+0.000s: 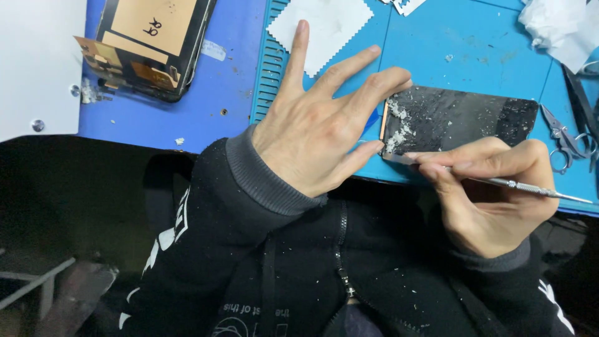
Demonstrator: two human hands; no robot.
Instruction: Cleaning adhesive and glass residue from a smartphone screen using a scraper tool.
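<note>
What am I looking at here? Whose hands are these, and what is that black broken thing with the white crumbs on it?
The camera sits on a person's head and looks down, so these are that person's own hands. The left hand is spread open, its fingertips touching the end of a cracked phone screen lying on a blue work mat. The white crumbs look like tiny chips of glass. The right hand pinches a thin metal tool, its flat tip at the screen's near edge. Small scissors, a white cloth and another phone part lie nearby.

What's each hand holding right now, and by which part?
The right hand pinches a thin metal tool near its blade end, against the cracked black screen. The left hand grips nothing; fingers spread, fingertips pressing the screen's left edge.
</note>
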